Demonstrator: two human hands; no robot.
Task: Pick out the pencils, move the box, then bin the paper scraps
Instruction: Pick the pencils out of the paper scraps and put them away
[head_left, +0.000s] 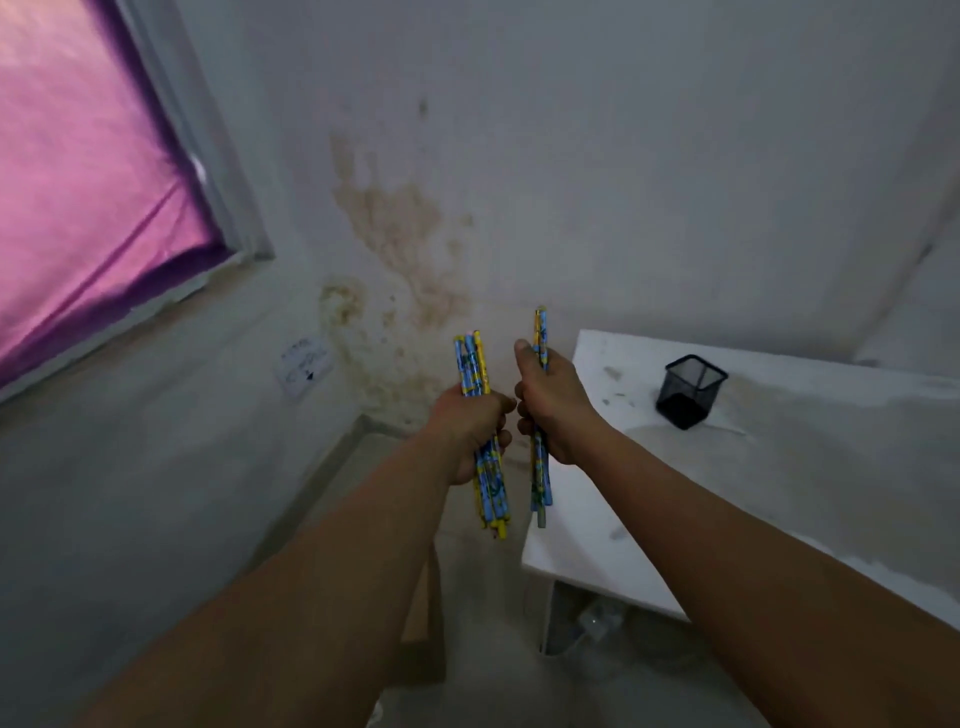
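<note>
Pencils (474, 366) are split across both hands, held upright in the air by the left edge of the white surface (779, 467), which spreads out to the right of the hands. The left hand (470, 426) is fisted round the first bundle (491, 483), the right hand (553, 402) grips the thinner second bundle (541, 332), thumb up, and the knuckles are nearly touching. A black mesh holder (690, 392) stands on the surface right of the right hand, well apart.

2 pencil bundles (474, 366) (540, 332) — pencils inside uncountable — 1 mesh cup (688, 392), 1 table (805, 441).
</note>
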